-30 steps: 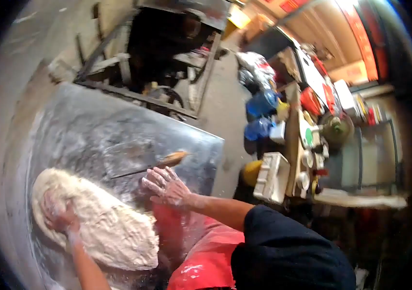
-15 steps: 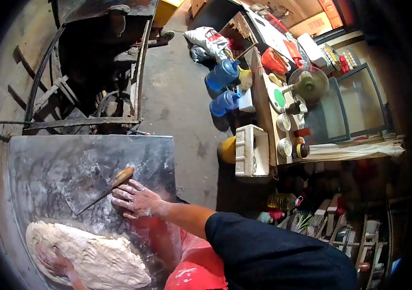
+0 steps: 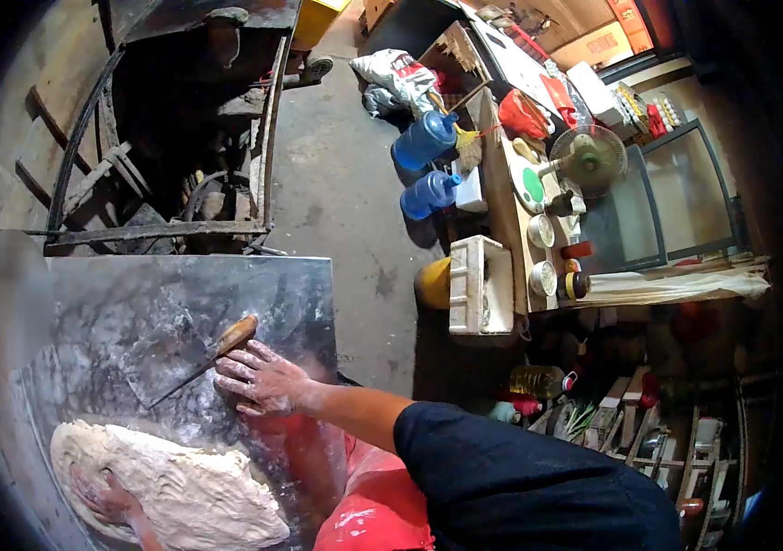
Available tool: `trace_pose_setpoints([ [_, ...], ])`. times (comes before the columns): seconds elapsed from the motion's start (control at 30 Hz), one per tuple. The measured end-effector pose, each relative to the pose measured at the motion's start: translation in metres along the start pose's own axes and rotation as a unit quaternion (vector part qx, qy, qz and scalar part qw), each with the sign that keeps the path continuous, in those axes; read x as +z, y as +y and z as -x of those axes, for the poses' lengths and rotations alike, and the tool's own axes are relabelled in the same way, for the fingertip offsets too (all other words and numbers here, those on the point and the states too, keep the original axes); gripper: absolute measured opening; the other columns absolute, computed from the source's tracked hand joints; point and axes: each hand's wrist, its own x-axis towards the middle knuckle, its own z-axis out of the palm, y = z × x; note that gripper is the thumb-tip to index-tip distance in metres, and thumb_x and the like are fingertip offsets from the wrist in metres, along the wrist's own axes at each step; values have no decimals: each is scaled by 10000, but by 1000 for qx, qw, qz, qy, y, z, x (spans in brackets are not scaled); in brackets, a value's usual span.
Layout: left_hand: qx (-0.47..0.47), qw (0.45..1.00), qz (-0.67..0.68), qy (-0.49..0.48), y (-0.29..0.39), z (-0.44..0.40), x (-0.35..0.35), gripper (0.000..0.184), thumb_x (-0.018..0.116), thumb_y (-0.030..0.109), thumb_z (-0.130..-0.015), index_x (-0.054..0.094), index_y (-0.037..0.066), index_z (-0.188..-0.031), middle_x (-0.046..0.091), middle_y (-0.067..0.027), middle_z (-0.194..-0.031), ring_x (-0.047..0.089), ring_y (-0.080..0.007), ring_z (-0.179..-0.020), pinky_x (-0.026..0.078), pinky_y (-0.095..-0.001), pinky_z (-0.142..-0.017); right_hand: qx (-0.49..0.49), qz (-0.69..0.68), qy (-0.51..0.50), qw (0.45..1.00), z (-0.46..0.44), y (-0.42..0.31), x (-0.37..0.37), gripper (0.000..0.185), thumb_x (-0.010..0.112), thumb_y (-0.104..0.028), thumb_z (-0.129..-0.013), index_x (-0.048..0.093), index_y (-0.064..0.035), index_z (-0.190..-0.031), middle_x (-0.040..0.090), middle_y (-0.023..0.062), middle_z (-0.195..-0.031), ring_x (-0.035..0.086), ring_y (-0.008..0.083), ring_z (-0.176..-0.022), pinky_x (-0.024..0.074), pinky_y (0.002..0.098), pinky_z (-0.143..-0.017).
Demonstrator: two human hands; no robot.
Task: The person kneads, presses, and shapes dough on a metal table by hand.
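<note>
A large slab of pale dough (image 3: 180,487) lies at the near left of the dark, flour-dusted worktop (image 3: 88,312). My left hand (image 3: 108,496) rests on the dough's left end, fingers stretched over its surface. Beyond the dough, my right hand (image 3: 263,378) is floury and open, its fingers spread flat over the worktop. Just past those fingertips lies a wooden-handled blade (image 3: 237,334) with a long dark edge pointing toward the dough. I cannot tell whether the fingers touch its handle.
Behind the worktop is a dark open metal frame (image 3: 162,231) with clutter inside. Across the floor stand two blue water jugs (image 3: 428,195), a white foam box (image 3: 481,286) and a side table (image 3: 512,225) with bowls and a fan (image 3: 589,161). Cluttered racks (image 3: 639,422) stand at the right.
Almost nothing differs. The whole view has shifted slightly, and both hands keep their places on the dough and worktop.
</note>
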Motion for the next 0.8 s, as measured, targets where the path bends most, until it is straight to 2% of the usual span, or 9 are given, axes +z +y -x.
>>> trace_pose_setpoints([
  [0.17,-39,997,-42,-44,5,2,-10,586,627,367,-997,475,131,-1512,472,-71,-1556,432,-278,-1426,339,-421,-1163,7,5,-26,1000,-3,-2,-8,643,536,-503,-974,438,-165,-1511,404,123,-1594,337,319,-1498,189,546,-1251],
  [0.3,-22,998,17,-59,19,-5,-9,681,647,388,-965,399,135,-1547,420,-72,-1589,378,-293,-1458,287,-476,-1187,2,25,-34,999,-2,2,-12,674,492,-555,-986,437,-164,-1533,401,126,-1604,358,332,-1485,196,550,-1248],
  [0.33,-33,996,27,-74,29,-3,-21,706,652,393,-957,380,136,-1556,407,-72,-1597,364,-296,-1466,274,-490,-1193,-13,36,24,999,3,2,-8,677,508,-547,-979,449,-148,-1523,416,146,-1587,380,350,-1467,230,568,-1225],
  [0.43,-98,984,55,-135,77,7,-55,783,667,409,-933,323,139,-1583,368,-73,-1621,324,-307,-1491,234,-532,-1210,-4,31,-13,999,-13,-13,-39,626,644,-444,-924,515,-110,-1438,474,206,-1498,417,412,-1395,301,569,-1164],
  [0.53,-211,952,55,-213,103,66,-103,862,682,425,-909,265,143,-1610,329,-73,-1646,283,-318,-1515,195,-574,-1228,43,81,40,995,-11,-19,-20,759,693,-415,-890,430,-48,-1500,361,236,-1585,336,412,-1458,238,543,-1210],
  [0.6,-218,945,91,-226,132,93,-128,916,692,435,-893,227,145,-1627,303,-74,-1662,256,-326,-1531,169,-601,-1240,73,116,16,990,-11,-18,-8,758,646,-452,-915,417,-52,-1517,312,205,-1630,259,394,-1509,182,531,-1234],
  [0.63,-177,947,157,-217,137,111,-143,946,668,474,-900,166,200,-1654,162,-70,-1708,88,-321,-1573,52,-613,-1250,62,125,10,990,-13,-19,-4,756,635,-460,-921,412,-63,-1525,312,202,-1632,253,393,-1514,182,536,-1232],
  [0.73,-233,920,210,-235,142,103,-145,918,620,550,-932,148,241,-1656,164,-64,-1713,112,-345,-1567,20,-591,-1257,37,142,7,989,-1,-8,-9,745,620,-466,-929,408,-93,-1537,318,200,-1630,249,393,-1517,182,547,-1227],
  [0.8,-225,900,186,-323,135,90,-171,909,551,623,-952,105,265,-1659,140,-61,-1718,94,-349,-1572,8,-585,-1262,17,92,54,994,-8,-9,7,725,634,-446,-927,414,-128,-1540,329,206,-1624,263,403,-1509,193,550,-1220],
])
